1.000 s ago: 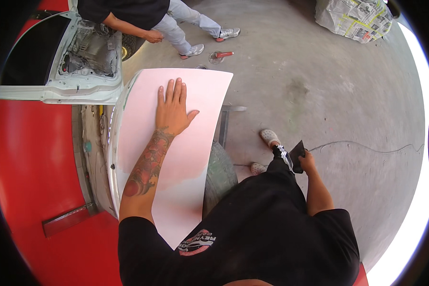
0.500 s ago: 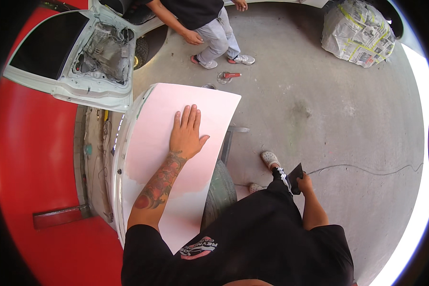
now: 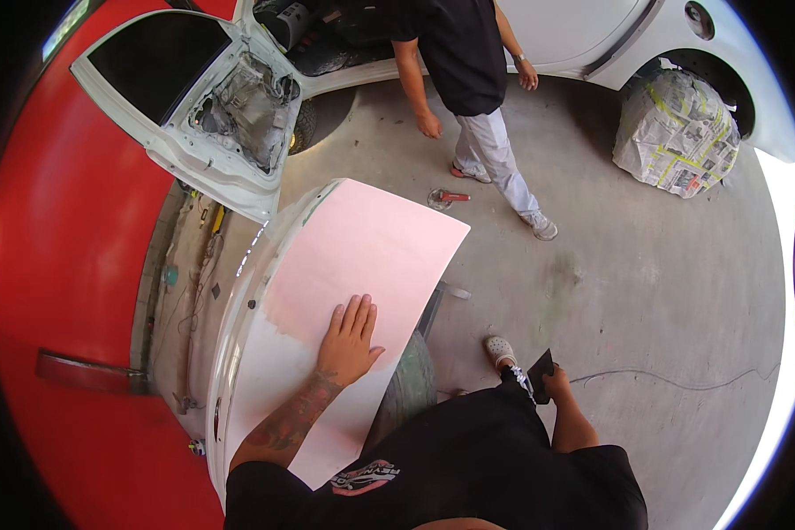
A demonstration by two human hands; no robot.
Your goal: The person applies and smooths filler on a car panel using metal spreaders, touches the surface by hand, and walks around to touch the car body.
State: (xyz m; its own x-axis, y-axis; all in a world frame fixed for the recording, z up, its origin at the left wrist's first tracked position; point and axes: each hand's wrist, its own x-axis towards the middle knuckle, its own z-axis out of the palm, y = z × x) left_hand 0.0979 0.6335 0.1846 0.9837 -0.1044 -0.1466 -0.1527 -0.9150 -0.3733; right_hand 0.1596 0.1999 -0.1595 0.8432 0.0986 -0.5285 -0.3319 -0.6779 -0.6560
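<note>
My left hand [image 3: 349, 343] lies flat on a loose car body panel [image 3: 371, 243], its fingers stretched and pointing away from me. The panel is pink over its far part and whitish nearer to me; the hand rests near the ragged border between the two. Down by my right leg, my right hand [image 3: 558, 385] is closed on a thin black sheet [image 3: 543, 369] with a pointed corner. What the sheet is made of does not show.
A rounded greenish support [image 3: 411, 380] stands under the panel. Beyond are an open, stripped car door [image 3: 185, 106], another person [image 3: 459, 62], a red-handled tool [image 3: 455, 197] and a paper-wrapped wheel [image 3: 678, 132]. A red surface [image 3: 71, 256] fills the left; a cable [image 3: 671, 378] crosses the floor.
My left hand has slid toward me along the panel, from the pink middle to the pink-white border. The other person has stepped rightward. My right hand still holds the black sheet.
</note>
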